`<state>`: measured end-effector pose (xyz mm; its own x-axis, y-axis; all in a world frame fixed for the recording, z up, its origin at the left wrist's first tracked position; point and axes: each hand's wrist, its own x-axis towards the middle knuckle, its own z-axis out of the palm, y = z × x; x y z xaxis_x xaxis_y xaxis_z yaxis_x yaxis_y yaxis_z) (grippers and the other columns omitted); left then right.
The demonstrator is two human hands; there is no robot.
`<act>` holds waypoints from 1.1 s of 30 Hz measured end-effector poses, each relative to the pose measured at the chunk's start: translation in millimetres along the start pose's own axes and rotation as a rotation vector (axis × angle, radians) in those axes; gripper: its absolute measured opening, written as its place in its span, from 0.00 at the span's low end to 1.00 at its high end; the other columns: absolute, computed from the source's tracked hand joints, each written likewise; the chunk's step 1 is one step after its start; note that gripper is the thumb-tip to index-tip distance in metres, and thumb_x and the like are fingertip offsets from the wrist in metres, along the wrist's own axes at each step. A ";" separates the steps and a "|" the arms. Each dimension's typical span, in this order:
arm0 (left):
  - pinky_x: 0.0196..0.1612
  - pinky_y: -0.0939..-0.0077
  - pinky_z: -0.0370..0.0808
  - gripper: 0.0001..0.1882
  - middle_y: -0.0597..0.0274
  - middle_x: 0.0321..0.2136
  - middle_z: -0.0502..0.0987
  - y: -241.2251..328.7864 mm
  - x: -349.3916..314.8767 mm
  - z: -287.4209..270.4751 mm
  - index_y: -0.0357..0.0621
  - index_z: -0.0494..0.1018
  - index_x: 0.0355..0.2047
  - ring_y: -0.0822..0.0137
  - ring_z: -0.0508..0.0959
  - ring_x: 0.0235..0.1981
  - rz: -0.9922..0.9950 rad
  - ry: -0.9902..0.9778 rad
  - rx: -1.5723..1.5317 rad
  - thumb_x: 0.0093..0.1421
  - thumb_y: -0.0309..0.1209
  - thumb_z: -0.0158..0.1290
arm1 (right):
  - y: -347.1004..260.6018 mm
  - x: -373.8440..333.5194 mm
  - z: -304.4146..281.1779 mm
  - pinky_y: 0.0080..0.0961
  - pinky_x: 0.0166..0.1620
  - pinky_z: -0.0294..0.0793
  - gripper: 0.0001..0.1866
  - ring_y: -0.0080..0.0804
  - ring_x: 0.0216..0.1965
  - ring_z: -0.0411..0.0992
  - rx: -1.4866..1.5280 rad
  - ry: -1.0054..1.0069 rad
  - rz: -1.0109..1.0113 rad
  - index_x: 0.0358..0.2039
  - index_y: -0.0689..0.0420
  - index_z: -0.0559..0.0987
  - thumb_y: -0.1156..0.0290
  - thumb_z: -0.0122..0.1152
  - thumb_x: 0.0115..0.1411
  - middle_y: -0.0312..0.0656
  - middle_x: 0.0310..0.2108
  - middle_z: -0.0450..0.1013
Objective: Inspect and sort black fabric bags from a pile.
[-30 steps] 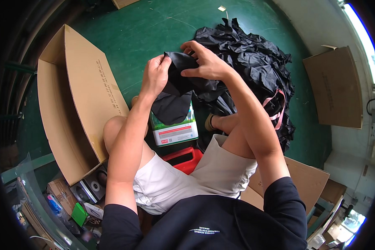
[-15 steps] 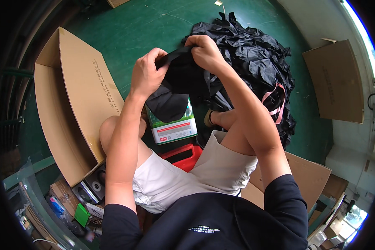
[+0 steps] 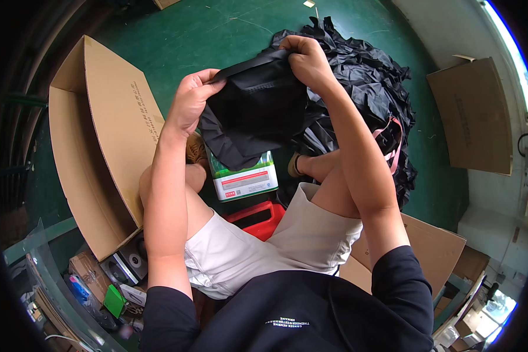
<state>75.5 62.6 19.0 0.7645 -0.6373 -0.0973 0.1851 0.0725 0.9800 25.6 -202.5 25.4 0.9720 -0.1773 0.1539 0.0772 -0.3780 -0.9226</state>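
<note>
Both hands grip a black cloth (image 3: 255, 111) by its top edge. The left hand (image 3: 189, 105) pinches the left corner and the right hand (image 3: 305, 58) pinches the right corner, well apart. Under the cloth stands a green and white box (image 3: 244, 179) with a red stripe. A big open carton (image 3: 100, 146) lies at 9 o'clock. A black pile (image 3: 369, 88) sits at 1 o'clock. Bare green floor (image 3: 217, 29) is at 12 o'clock.
</note>
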 end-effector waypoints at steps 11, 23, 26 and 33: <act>0.46 0.76 0.77 0.14 0.54 0.39 0.81 21.6 -10.8 10.8 0.32 0.74 0.47 0.68 0.82 0.37 -0.006 -0.062 -0.503 0.67 0.30 0.48 | 3.4 -0.8 -5.2 0.26 0.39 0.73 0.11 0.32 0.31 0.75 -0.404 0.104 -0.160 0.33 0.65 0.77 0.83 0.54 0.48 0.45 0.28 0.77; 0.55 0.66 0.73 0.18 0.52 0.44 0.80 25.8 -14.0 -3.8 0.35 0.74 0.48 0.59 0.79 0.47 -0.057 0.055 -0.764 0.69 0.37 0.45 | 12.1 7.0 -42.0 0.18 0.35 0.76 0.08 0.21 0.31 0.77 0.673 -0.079 0.333 0.41 0.59 0.79 0.78 0.53 0.62 0.33 0.30 0.77; 0.58 0.63 0.70 0.22 0.50 0.47 0.79 24.2 -14.1 -15.0 0.36 0.74 0.50 0.56 0.78 0.49 -0.020 -0.085 -0.871 0.70 0.41 0.42 | 7.3 6.3 -52.5 0.21 0.39 0.79 0.08 0.21 0.32 0.77 0.943 -0.223 0.332 0.44 0.59 0.76 0.74 0.50 0.67 0.34 0.32 0.76; 0.64 0.56 0.65 0.22 0.49 0.56 0.72 6.7 -17.7 -25.6 0.39 0.67 0.59 0.54 0.72 0.58 0.195 -0.309 -1.022 0.71 0.38 0.37 | -11.8 -3.6 -50.6 0.34 0.50 0.76 0.22 0.32 0.45 0.77 1.284 -0.498 0.159 0.57 0.58 0.70 0.61 0.54 0.66 0.43 0.44 0.77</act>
<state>79.0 94.0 22.8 0.6746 -0.7005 0.2327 0.6129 0.7073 0.3523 9.9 -243.4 53.6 0.9443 0.3034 0.1276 -0.1569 0.7558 -0.6358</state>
